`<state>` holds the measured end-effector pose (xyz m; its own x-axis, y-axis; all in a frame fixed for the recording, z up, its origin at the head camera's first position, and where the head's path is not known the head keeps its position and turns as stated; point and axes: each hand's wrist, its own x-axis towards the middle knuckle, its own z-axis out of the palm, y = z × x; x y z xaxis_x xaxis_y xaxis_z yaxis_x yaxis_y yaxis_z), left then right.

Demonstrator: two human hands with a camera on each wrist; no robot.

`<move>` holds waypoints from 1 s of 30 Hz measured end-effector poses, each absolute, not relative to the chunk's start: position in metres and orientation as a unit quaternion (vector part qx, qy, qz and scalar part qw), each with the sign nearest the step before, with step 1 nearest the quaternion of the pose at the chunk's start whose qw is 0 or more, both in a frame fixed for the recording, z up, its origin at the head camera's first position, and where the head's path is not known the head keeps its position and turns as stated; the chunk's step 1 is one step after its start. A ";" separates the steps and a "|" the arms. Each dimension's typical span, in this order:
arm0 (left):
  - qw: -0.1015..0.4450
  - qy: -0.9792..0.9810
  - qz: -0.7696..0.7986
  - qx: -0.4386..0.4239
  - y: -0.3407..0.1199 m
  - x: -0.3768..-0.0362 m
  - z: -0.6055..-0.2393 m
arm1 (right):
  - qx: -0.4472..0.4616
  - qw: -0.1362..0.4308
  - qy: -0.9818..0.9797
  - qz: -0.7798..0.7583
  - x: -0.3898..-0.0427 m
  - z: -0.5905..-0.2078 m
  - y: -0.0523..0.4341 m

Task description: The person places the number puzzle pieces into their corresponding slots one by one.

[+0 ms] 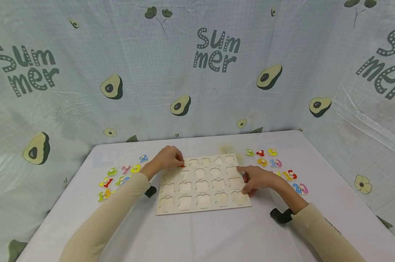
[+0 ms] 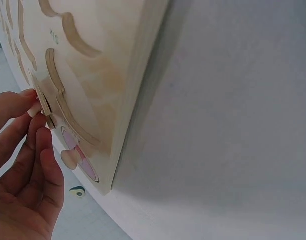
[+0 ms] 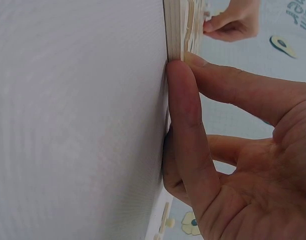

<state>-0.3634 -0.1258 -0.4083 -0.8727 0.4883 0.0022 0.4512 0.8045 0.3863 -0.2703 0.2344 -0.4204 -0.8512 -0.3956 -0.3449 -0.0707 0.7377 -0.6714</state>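
Note:
A pale wooden number puzzle board (image 1: 203,185) lies on the table, its cut-out recesses mostly bare. My left hand (image 1: 169,159) pinches a small red knobbed number piece (image 1: 181,166) between thumb and fingertips, close over the board's far left part. In the left wrist view that piece (image 2: 41,95) is tilted and nearly edge-on, its shape mostly hidden. Beside it a pink-and-purple piece (image 2: 80,154) with a round wooden knob sits in the corner recess. My right hand (image 1: 259,178) holds the board's right edge, with one fingertip (image 3: 183,82) against the side and another on top.
Several colourful number pieces lie left of the board, among them a green six (image 1: 112,171) and a blue two (image 1: 143,158). More lie to the right, including a green three (image 1: 249,152) and an orange nine (image 1: 262,162). A printed curtain (image 1: 145,72) hangs behind the table.

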 end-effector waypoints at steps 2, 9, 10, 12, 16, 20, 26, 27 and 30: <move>0.051 0.949 0.190 0.246 -0.125 -0.363 -0.408 | -0.132 0.239 0.900 -0.339 -0.270 -0.420 0.234; 0.055 0.949 0.190 0.244 -0.126 -0.364 -0.409 | -0.134 0.239 0.900 -0.338 -0.270 -0.419 0.234; 0.055 0.950 0.189 0.244 -0.126 -0.364 -0.409 | -0.132 0.240 0.901 -0.337 -0.270 -0.419 0.233; 0.055 0.950 0.185 0.245 -0.126 -0.365 -0.410 | -0.130 0.241 0.901 -0.337 -0.270 -0.419 0.233; 0.057 0.952 0.174 0.247 -0.127 -0.365 -0.410 | -0.129 0.242 0.900 -0.340 -0.270 -0.418 0.233; 0.059 0.952 0.166 0.251 -0.127 -0.364 -0.409 | -0.129 0.241 0.901 -0.337 -0.270 -0.418 0.233; 0.061 0.949 0.148 0.270 -0.128 -0.364 -0.409 | -0.128 0.240 0.901 -0.338 -0.270 -0.418 0.233; 0.058 0.949 0.149 0.272 -0.129 -0.364 -0.409 | -0.128 0.241 0.901 -0.338 -0.270 -0.419 0.234; 0.049 0.949 0.170 0.261 -0.133 -0.365 -0.409 | -0.127 0.240 0.902 -0.336 -0.270 -0.419 0.234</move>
<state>-0.3648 -0.1332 -0.4093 -0.8588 0.5123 -0.0035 0.4793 0.8058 0.3478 -0.2696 0.2341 -0.4191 -0.8520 -0.3915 -0.3475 -0.0682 0.7412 -0.6679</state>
